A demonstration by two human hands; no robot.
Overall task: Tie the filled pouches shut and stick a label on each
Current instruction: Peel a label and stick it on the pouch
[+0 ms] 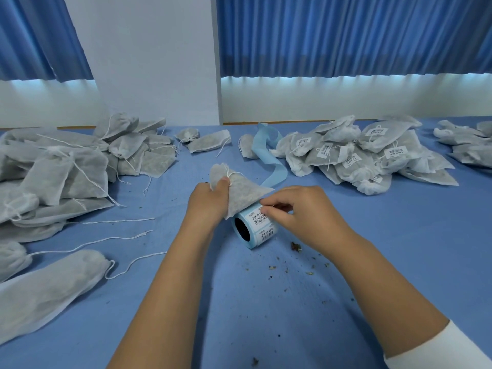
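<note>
Pouch [246, 194], neck clenched in your left grip [210, 200], overhangs the roll [257, 230] where your right grip [294, 209] pinches a label [260, 217] just below it.

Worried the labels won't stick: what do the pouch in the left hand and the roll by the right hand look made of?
The pouch looks like thin non-woven fabric, matte and fuzzy, with dark filling showing through. The label roll seems smooth white paper labels, printed with barcodes, on pale blue backing, probably slick liner.
</note>
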